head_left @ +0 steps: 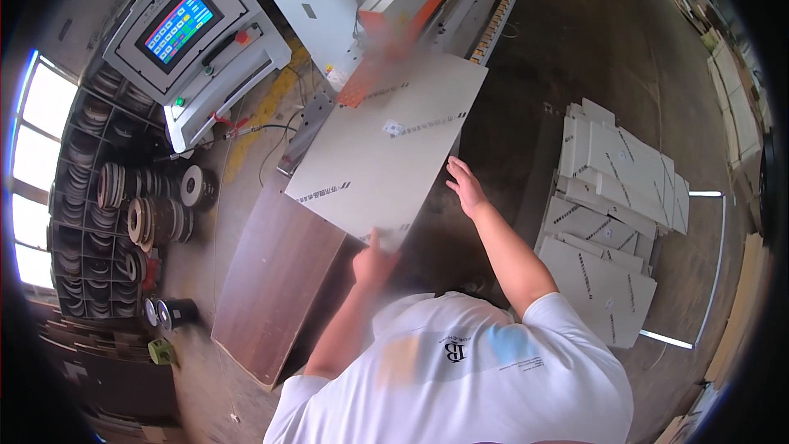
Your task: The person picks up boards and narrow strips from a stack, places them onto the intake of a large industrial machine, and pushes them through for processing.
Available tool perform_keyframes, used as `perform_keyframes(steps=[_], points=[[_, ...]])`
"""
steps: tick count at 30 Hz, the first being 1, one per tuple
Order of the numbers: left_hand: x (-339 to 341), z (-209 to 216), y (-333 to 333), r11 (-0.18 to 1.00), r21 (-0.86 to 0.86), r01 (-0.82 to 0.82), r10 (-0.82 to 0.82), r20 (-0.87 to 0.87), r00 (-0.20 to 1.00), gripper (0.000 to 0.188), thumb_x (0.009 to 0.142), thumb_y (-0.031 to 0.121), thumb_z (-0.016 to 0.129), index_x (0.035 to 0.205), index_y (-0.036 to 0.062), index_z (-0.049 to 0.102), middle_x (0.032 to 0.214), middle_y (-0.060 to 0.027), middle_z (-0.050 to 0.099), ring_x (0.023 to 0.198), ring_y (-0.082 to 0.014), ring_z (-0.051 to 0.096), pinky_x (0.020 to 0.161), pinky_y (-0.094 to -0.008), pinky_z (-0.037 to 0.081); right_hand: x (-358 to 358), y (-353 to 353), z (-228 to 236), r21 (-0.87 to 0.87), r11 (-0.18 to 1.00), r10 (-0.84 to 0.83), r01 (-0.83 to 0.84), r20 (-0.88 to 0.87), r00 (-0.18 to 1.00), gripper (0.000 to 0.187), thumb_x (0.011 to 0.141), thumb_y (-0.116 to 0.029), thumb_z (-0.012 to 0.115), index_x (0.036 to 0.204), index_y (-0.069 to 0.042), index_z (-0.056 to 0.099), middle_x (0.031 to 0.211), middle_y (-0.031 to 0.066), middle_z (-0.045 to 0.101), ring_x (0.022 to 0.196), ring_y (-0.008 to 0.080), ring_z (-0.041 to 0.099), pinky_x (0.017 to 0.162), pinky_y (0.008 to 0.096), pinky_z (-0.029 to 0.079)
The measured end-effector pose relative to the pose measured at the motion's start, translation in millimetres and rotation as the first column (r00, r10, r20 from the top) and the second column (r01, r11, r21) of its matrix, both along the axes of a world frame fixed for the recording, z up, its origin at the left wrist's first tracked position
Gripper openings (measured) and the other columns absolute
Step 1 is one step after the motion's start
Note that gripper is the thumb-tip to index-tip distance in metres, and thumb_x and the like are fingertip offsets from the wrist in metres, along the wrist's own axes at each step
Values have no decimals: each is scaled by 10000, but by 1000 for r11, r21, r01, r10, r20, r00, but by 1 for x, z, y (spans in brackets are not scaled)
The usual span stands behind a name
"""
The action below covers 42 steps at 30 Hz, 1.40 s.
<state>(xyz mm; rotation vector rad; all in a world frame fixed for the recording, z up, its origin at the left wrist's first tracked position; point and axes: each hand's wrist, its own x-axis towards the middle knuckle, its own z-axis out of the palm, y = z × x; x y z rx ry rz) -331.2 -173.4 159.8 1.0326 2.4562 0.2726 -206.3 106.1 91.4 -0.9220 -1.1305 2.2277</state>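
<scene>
A large white board (386,136) with dark printed marks and a small pale label lies flat, its far end under the orange-edged part of a machine (394,20). At the board's near corner, my left hand (376,263) is closed, with one digit laid on top of the board; a haze blurs this spot and hides the other fingers. Beside the board's right edge is my right hand (466,187), open with fingers apart and nothing in it. Whether its fingertips touch the edge I cannot tell.
A brown wood-grain panel (279,267) lies below and left of the board. To the left stands a control console (185,29) with a lit screen. Stacked white boards (612,197) lie on the right beside a metal frame (713,279). Edging rolls (156,218) fill the far left.
</scene>
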Motion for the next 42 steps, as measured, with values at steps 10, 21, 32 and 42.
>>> perform_keyframes(steps=[10,21,32,42], points=[[-2,-19,106,977,-111,184,-200,-161,967,1022,768,534,742,1480,-74,332,822,-170,729,762,-353,710,684,-453,556,278,-150,-178,61,981,63,-186,802,594,345,903,-432,686,979,-101,745,812,22,692,753,124,640,666,305,518],[28,-49,154,884,133,448,-437,-101,894,698,829,288,696,1447,68,455,726,-83,678,664,-294,667,669,-443,526,508,-374,-278,251,901,-346,352,908,238,320,956,-308,534,800,-74,688,712,39,655,580,144,564,536,305,457],[148,-102,62,339,-330,881,-693,546,471,456,891,440,625,1256,167,628,1059,-162,710,1025,-360,670,874,-432,536,422,-332,-326,-252,145,-509,957,810,291,541,923,-515,590,1213,-59,607,959,82,630,834,230,592,694,405,497],[136,-120,76,235,-453,860,-730,502,464,429,882,362,659,1244,131,643,993,-136,728,904,-289,711,820,-378,548,423,-281,-312,-345,-234,-629,909,767,129,708,943,-660,512,1334,-71,513,1198,122,615,1032,297,592,825,488,533]])
